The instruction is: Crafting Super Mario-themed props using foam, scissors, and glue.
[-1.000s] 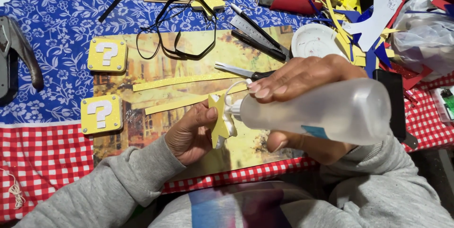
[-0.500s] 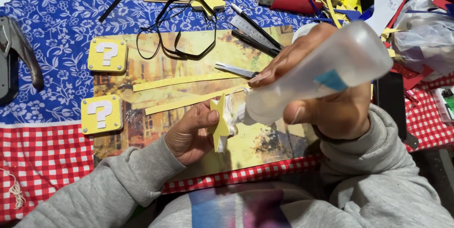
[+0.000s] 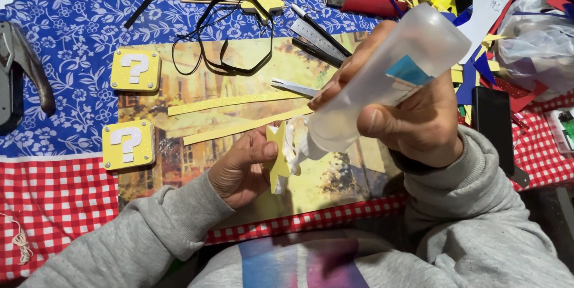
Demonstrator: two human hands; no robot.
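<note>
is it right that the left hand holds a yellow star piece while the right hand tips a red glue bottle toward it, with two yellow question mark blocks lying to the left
Not quite: the bottle in the right hand is translucent white, not red, as the head view shows. The rest holds: the left hand holds the yellow star piece, and the two yellow question mark blocks lie to the left.

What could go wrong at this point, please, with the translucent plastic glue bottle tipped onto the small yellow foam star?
1. The translucent plastic glue bottle in the right hand points steeply down at the small yellow foam star; too hard a squeeze might flood it.
2. The left hand pinches the star near the nozzle, so glue could reach the fingers.
3. Drips could land on the printed picture mat beneath.
</note>
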